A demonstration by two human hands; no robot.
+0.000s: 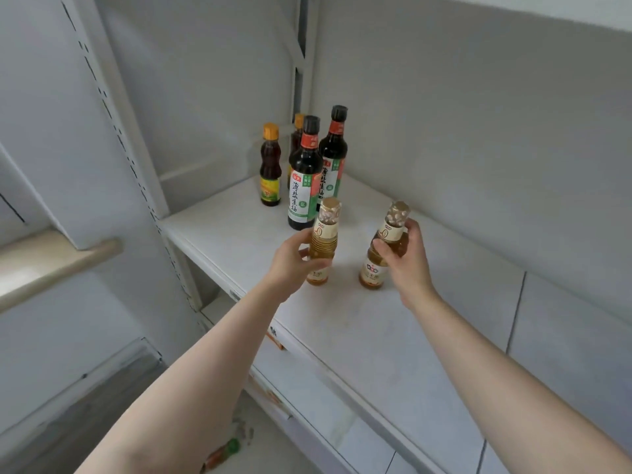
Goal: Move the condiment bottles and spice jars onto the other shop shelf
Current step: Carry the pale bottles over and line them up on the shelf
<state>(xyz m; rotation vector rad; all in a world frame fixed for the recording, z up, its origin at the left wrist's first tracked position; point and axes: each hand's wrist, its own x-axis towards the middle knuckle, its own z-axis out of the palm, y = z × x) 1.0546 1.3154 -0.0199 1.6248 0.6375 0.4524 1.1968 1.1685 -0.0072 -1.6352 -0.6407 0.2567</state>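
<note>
Currently, the white, matte metal shop shelf [376,336] sits in a corner of pale grey panels, with a perforated upright post [136,159] at its left edge. Two tall dark soy sauce bottles with black caps and green-and-white labels [305,176] stand at the rear, beside two smaller dark bottles with orange caps [270,165]. The left hand [294,261] is wrapped around a clear amber bottle with a gold foil cap [323,244], held upright. The right hand [407,258] is closed around the neck of a matching amber bottle [379,254], tilted. Both bottle bases are at the shelf surface; contact cannot be confirmed.
</note>
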